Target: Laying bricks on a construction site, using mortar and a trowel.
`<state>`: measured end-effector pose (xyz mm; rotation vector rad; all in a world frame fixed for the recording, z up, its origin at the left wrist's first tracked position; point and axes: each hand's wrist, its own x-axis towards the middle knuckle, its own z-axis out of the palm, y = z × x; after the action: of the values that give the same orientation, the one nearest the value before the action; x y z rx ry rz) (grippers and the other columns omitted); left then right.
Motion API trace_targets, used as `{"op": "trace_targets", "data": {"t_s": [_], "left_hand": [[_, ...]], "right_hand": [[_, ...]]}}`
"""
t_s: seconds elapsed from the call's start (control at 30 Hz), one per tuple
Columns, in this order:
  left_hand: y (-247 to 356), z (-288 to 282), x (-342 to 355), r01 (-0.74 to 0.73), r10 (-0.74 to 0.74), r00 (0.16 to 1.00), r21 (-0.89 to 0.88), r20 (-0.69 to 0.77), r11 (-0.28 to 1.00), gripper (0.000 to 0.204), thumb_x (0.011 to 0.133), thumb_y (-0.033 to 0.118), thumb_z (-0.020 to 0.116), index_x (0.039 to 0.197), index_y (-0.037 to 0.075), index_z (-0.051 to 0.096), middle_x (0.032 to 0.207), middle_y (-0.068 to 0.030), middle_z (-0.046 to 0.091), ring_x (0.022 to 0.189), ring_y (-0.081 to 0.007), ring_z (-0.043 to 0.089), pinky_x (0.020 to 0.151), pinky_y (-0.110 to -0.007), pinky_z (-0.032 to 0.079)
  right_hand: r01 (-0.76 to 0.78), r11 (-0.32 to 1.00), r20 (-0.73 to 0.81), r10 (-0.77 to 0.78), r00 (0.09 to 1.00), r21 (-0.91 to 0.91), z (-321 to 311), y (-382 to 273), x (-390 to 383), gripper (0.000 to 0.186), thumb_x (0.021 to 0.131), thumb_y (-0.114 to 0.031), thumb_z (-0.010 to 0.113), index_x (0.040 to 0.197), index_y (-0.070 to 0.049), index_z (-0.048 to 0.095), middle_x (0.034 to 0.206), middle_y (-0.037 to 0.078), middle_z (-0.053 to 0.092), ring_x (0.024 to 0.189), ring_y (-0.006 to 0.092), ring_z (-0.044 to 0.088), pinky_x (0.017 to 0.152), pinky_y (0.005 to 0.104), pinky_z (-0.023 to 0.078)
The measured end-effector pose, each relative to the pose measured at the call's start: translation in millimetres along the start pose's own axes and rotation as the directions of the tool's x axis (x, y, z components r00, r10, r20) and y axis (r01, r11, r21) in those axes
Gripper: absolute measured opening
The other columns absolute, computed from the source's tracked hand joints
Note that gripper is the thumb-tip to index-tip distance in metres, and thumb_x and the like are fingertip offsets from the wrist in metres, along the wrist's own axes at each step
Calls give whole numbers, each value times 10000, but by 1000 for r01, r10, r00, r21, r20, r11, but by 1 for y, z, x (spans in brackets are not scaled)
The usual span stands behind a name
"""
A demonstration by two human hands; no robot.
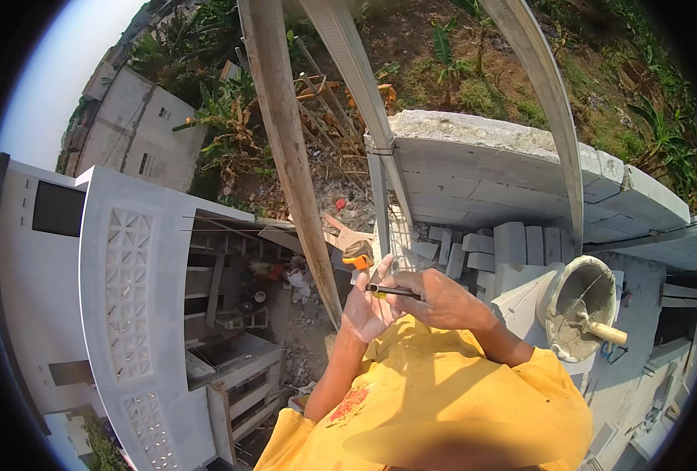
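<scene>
In front of my chest, my left hand [368, 315] is turned with its palm up. An orange and dark tape measure [358, 257] sits at its fingertips, seemingly gripped by the fingers; the exact hold is partly hidden. My right hand [446, 300] reaches in from the right, its fingers closed around a slim black pen-like tool [399, 292]. The tool's tip lies over the left palm, where a small yellow-green patch shows. What that patch belongs to is too small to tell.
To the right stands a mortar-caked bucket [548, 310] with a wooden-handled tool [607, 333] in it. Grey blocks [510, 243] are stacked by a block wall [474, 173]. A wooden pole [282, 133] and metal bars [360, 78] rise ahead. Lower ground with rubble lies at left.
</scene>
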<state>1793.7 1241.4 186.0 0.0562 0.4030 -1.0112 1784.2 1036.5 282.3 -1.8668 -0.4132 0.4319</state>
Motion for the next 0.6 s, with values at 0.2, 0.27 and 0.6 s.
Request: {"op": "trace_targets", "data": {"t_s": [0.2, 0.27, 0.6], "left_hand": [[30, 136, 22, -644, 624, 754, 420, 207, 639, 562, 950, 238, 608, 1460, 168, 383, 1365, -172, 536, 1199, -324, 575, 956, -522, 511], [29, 165, 31, -674, 582, 731, 506, 356, 538, 648, 927, 211, 643, 1491, 162, 327, 1369, -175, 526, 1209, -315, 570, 949, -507, 520], [71, 299, 93, -286, 61, 373, 178, 926, -942, 831, 810, 183, 808, 1468, 133, 303, 1227, -126, 556, 1081, -216, 605, 929, -371, 551]], "right_hand": [[-47, 940, -215, 126, 968, 338, -58, 9, -10, 247, 973, -232, 582, 1075, -18, 651, 783, 51, 659, 744, 142, 609, 746, 316, 490], [-27, 923, -254, 134, 958, 385, -65, 12, -7, 249, 976, -236, 599, 1090, -22, 657, 800, 19, 655, 770, 93, 588, 762, 287, 485], [188, 955, -618, -6, 786, 230, -97, 77, 102, 195, 972, -202, 615, 1032, -21, 656, 893, 35, 649, 845, 136, 608, 795, 305, 475]]}}
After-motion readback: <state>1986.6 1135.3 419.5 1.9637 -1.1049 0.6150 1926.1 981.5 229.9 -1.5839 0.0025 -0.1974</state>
